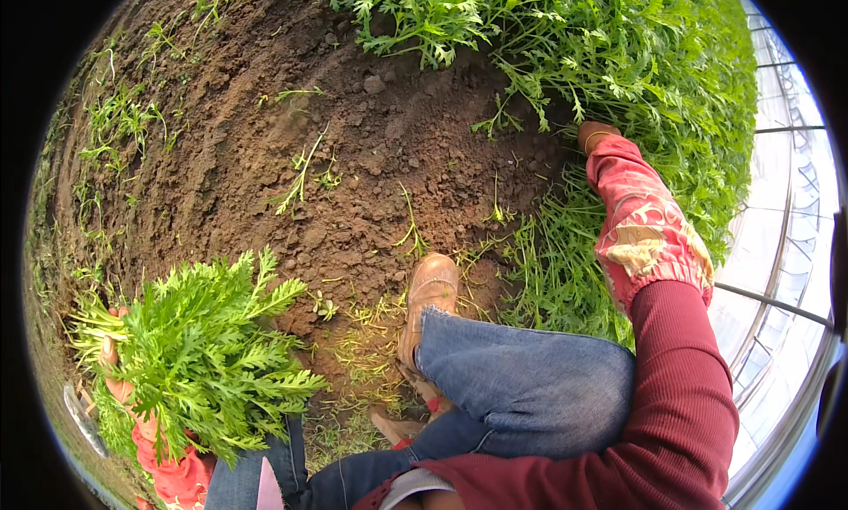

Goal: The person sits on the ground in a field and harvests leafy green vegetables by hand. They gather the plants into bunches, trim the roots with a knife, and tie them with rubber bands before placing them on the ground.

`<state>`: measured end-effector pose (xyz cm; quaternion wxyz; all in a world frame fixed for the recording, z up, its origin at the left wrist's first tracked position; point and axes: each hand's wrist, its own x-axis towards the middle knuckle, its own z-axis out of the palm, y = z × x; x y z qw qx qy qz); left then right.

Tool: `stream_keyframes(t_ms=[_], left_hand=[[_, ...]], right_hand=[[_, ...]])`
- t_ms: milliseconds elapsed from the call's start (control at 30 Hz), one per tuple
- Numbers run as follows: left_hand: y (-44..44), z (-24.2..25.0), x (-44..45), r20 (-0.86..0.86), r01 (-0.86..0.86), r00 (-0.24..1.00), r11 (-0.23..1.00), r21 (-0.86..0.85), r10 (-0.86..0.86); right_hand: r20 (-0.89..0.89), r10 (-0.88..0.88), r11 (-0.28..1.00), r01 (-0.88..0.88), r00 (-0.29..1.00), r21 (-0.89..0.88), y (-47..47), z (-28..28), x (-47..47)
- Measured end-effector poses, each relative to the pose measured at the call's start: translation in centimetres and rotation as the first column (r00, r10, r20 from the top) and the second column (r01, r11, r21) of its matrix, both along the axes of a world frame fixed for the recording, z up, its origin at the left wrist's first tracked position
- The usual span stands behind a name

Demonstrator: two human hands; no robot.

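Note:
My left hand (114, 364) grips a thick bunch of leafy greens (212, 351) with deeply cut leaves, like chrysanthemum greens. Its pale cut stems (89, 328) point left and the leaves fan out to the right, above my left leg. On the other side, my right hand (596, 136) reaches to the foot of the standing greens (596, 46) at the edge of the bed. Leaves cover its fingers, so what it holds is hidden. A patterned red sleeve cover (639, 218) lies over that forearm.
Bare brown soil (371, 152) spreads ahead, with loose sprigs (301, 179) and small weeds (119, 126) on it. More greens (556, 271) lean low beside my shoe (430, 285). Past the bed at the right stands a greenhouse wall of pale sheeting (775, 245) with metal bars.

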<state>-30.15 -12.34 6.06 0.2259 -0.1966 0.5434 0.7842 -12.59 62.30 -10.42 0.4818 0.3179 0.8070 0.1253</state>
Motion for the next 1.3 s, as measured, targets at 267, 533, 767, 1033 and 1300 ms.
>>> stream_keyframes(t_ms=[267,533,767,1033,1300], left_hand=[[-1.5,-0.5,-1.5,-0.054,0.01,0.998,1.0,-0.028,-0.012],[-1.2,-0.8,-2.8,-0.073,0.05,0.996,0.998,-0.04,-0.052],[-0.7,-1.1,-3.0,-0.066,0.057,0.996,0.998,-0.039,-0.059],[-0.1,-1.4,-2.7,-0.056,0.066,0.996,0.997,-0.031,-0.067],[0.3,-0.8,-1.5,-0.056,0.054,0.997,0.998,-0.013,-0.055]], right_hand=[[-0.203,0.18,0.972,-0.206,0.963,-0.113,-8.3,3.7,7.5],[-0.066,0.217,0.956,-0.198,0.974,0.215,-2.9,1.3,8.8],[0.018,0.024,0.997,-0.025,1.0,0.067,1.7,-1.8,9.1],[0.219,0.104,0.994,-0.095,0.97,-0.052,-0.4,0.1,5.4],[-0.112,-0.123,0.974,0.098,0.986,-0.204,-9.1,5.5,6.4]])
